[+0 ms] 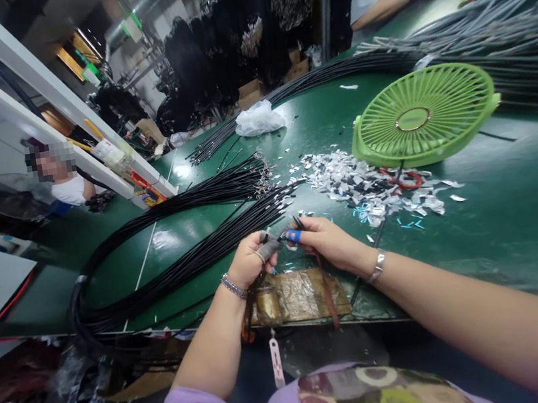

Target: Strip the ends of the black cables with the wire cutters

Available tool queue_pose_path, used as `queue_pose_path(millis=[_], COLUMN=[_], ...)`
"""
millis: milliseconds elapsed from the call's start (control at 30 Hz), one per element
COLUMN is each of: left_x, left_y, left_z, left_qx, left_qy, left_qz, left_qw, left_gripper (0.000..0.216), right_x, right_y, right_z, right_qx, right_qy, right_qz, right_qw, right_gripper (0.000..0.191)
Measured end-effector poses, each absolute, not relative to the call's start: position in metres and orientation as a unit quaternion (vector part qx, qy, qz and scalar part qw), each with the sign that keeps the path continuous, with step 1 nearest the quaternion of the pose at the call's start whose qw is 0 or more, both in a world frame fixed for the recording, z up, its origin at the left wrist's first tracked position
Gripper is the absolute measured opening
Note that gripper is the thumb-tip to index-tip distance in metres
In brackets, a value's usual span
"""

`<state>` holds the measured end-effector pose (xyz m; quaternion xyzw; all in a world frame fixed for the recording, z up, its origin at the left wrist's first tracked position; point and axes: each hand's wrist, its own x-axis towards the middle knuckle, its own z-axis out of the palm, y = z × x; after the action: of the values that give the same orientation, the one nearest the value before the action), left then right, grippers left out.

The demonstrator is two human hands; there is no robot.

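My left hand (253, 259), with grey tape on its fingers, is closed in a pinch on the end of a thin black cable (280, 237). Facing it, my right hand (324, 242) has blue tape on one finger and pinches at the same cable end; the fingertips nearly meet. Exactly what lies between the right fingers is too small to make out. Just below both hands is a wooden block (303, 296) wrapped in shiny tape at the table's edge. A bundle of black cables (215, 246) ends right behind my left hand.
Silver and white scraps (347, 180) with blue bits are heaped beyond my right hand. A green fan (425, 114) stands behind them. Another black cable bundle (183, 202), a plastic bag (259, 119) and grey cables (490, 24) lie farther back. Two other people are at the table.
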<state>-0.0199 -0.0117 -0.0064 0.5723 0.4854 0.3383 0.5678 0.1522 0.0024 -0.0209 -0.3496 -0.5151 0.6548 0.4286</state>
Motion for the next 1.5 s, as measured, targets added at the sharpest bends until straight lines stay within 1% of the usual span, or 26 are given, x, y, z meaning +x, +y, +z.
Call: queue_pose_path(millis=[300,500,900,1167,1267,1333,1500], left_x=[-0.0207,-0.0211,-0.0216,-0.0229,-0.0233,-0.0230,-0.0217], left_y=[-0.0099,-0.0087,-0.0086,-0.0089,-0.0087,-0.0085,-0.0084], left_z=[-0.0073,-0.0074,-0.0081,-0.0089,-0.0099,-0.0100,-0.0085], left_qx=[0.565,0.567,0.572,0.575,0.589,0.615,0.693], left_qy=[0.480,0.487,0.489,0.484,0.486,0.492,0.495], left_qz=[0.349,0.344,0.339,0.337,0.331,0.314,0.284], left_qw=[0.573,0.568,0.565,0.567,0.555,0.530,0.440], left_gripper=[0.054,0.051,0.056,0.055,0.053,0.048,0.031], right_x=[0.1500,0.1495,0.1486,0.1484,0.1483,0.1488,0.1520], right_y=[0.0023,0.0020,0.0023,0.0013,0.0017,0.0020,0.0017], right_z=[-0.0275,-0.0256,-0.0244,-0.0205,-0.0199,-0.0209,-0.0239], right_qx=[-0.344,-0.344,-0.290,-0.289,-0.296,-0.311,-0.370], right_qy=[-0.506,-0.490,-0.384,-0.362,-0.371,-0.390,-0.502], right_qz=[0.670,0.667,0.771,0.790,0.786,0.773,0.680], right_qw=[0.421,0.444,0.418,0.403,0.396,0.393,0.386], right_gripper=[0.038,0.038,0.037,0.037,0.032,0.026,0.011])
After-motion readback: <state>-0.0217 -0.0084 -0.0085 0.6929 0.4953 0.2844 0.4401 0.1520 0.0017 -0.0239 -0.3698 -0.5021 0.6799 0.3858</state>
